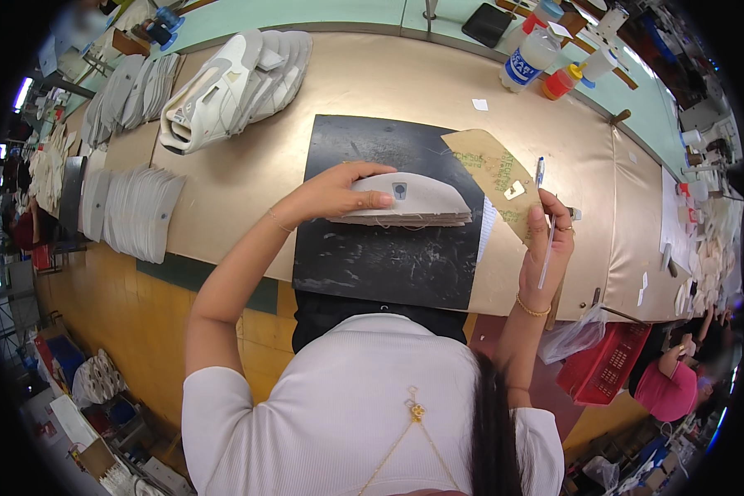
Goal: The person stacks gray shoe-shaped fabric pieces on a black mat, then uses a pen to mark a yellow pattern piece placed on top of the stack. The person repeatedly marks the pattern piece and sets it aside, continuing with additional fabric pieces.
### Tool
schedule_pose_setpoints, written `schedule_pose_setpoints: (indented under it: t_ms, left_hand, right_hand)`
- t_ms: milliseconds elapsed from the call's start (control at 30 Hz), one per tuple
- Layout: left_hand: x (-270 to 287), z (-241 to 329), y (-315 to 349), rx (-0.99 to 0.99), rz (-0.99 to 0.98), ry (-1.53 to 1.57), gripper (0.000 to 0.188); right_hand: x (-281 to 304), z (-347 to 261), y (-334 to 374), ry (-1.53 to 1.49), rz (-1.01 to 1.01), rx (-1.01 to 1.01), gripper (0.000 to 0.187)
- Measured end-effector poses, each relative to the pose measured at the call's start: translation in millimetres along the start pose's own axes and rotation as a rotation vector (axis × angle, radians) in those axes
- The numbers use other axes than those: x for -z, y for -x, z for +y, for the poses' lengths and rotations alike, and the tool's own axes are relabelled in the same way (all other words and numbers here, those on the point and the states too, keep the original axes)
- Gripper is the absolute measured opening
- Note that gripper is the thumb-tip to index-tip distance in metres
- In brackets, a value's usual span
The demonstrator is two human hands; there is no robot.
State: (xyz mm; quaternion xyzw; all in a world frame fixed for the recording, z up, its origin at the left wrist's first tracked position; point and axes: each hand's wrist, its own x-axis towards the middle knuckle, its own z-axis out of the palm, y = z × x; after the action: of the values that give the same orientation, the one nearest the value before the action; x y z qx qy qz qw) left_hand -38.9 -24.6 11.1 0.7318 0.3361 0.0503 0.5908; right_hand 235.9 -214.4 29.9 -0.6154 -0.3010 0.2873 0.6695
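My left hand (339, 196) is closed on the near-left end of a stack of light grey curved fabric shoe pieces (430, 197). Its thumb lies across the top piece, beside a small dark emblem, and the fingers reach round the far edge. The stack rests on a black mat (380, 269), its layered edges and some loose threads facing me. To the right, my right hand (551, 231) grips a slim clear pen (541, 169) with a blue end pointing up. A tan card template (479, 161) with a cut-out lies beside it; whether the fingers touch the card I cannot tell.
At the upper left are a sneaker (211, 99) with more uppers behind it and stacks of grey pieces (136, 211). Bottles (529, 59) stand at the far right. A red crate (603, 360) sits below the table's right edge.
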Motion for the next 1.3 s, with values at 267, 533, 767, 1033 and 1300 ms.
schedule_pose_setpoints:
  t_ms: [267, 533, 767, 1033, 1300]
  left_hand:
    - [5, 0, 4, 0.046, -0.026, -0.018, 0.050]
    - [10, 12, 27, -0.291, 0.635, 0.042, 0.042]
    - [-14, 38, 43, -0.532, 0.438, -0.537, 0.045]
    - [-18, 16, 32, -0.503, 0.400, -0.558, 0.042]
    - [-19, 16, 28, -0.490, 0.361, -0.533, 0.041]
  right_hand:
    - [-13, 2, -9, 0.003, -0.051, -0.008, 0.029]
    - [-50, -7, -15, 0.170, -0.270, -0.002, 0.017]
    - [-81, -2, -25, 0.366, -0.529, 0.134, 0.014]
    - [-91, -3, -34, 0.526, -0.584, 0.139, 0.012]
    - [-85, 12, -35, 0.555, -0.568, 0.123, 0.013]
